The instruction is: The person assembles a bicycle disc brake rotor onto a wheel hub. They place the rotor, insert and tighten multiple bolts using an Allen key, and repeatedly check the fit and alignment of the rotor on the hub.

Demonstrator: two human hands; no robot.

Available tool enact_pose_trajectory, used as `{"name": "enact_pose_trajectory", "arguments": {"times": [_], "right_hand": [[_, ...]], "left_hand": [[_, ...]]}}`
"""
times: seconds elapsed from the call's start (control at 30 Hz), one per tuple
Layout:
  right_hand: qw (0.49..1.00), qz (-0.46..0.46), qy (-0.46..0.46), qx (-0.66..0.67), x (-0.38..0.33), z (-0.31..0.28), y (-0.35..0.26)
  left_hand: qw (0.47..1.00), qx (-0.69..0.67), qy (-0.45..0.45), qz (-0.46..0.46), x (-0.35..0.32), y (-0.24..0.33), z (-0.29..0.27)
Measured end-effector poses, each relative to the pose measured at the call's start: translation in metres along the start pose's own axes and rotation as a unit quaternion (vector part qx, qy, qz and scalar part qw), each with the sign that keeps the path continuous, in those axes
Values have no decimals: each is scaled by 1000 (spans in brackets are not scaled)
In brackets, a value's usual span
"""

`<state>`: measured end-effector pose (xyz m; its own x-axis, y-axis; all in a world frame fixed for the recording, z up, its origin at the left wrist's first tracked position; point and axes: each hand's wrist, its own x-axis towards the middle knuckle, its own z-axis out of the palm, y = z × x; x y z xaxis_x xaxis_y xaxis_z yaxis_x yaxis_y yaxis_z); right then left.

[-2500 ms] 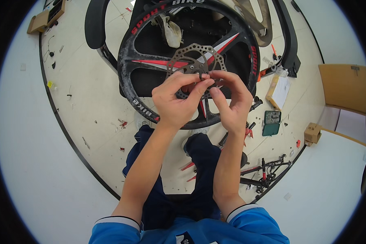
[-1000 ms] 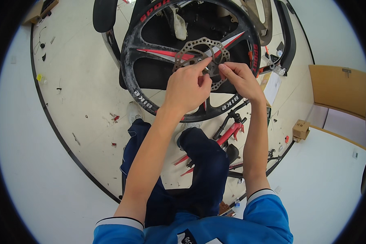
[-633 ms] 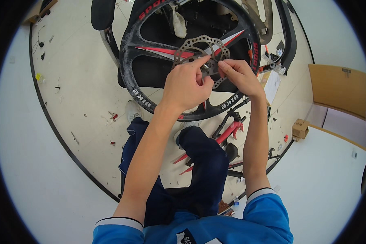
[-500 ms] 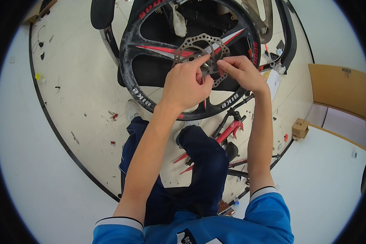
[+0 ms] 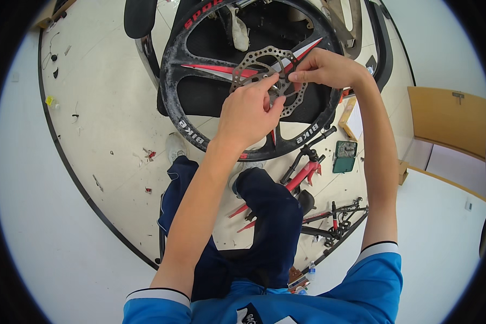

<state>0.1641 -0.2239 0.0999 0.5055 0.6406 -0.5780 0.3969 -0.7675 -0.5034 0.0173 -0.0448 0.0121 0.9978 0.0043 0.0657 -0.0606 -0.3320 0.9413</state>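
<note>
A black bicycle wheel (image 5: 171,81) with red and white spokes lies flat across a black chair (image 5: 197,97). At its centre sits a perforated metal brake disc (image 5: 299,102). My left hand (image 5: 245,114) rests over the disc's near left part, forefinger stretched to the hub and thumb held apart; its other fingers are partly hidden. On the hub's right side, my right hand (image 5: 326,69) is closed in a pinch above the disc. Something small and dark shows at its fingertips, too small to name.
A whitish cloth-like piece (image 5: 238,33) lies beyond the disc. The chair's armrest (image 5: 139,20) rises at the far left. On the floor to the right are a red bicycle fork (image 5: 306,174), an open green case (image 5: 344,157) and a black bicycle frame (image 5: 335,229). Small scraps (image 5: 149,154) lie left.
My right hand has turned about the hub, its wrist and forearm swinging outward to the right and farther away. The green case has come into sight. My left hand has stayed nearly still.
</note>
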Motion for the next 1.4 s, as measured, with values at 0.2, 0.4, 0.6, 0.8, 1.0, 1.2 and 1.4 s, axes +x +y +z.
{"name": "enact_pose_trajectory", "arguments": {"times": [0.2,0.4,0.6,0.8,1.0,1.2,1.4], "right_hand": [[996,46,-31,-70,3,-13,-23],[973,44,-5,-227,18,-31,-53],[974,-3,80,-214,10,-22,-48],[917,41,396,20,-31,90,-11],[856,78,510,43,-22,138,-27],[827,83,547,98,-13,148,-19],[763,90,613,184,7,176,-24]], "left_hand": [[982,73,137,103,3,-1,3],[985,54,125,105,4,-3,6],[988,68,106,89,3,0,4],[991,74,84,78,6,2,3],[992,61,74,84,-2,-6,7],[993,57,60,81,3,-7,9],[986,90,56,129,6,-12,4]]}}
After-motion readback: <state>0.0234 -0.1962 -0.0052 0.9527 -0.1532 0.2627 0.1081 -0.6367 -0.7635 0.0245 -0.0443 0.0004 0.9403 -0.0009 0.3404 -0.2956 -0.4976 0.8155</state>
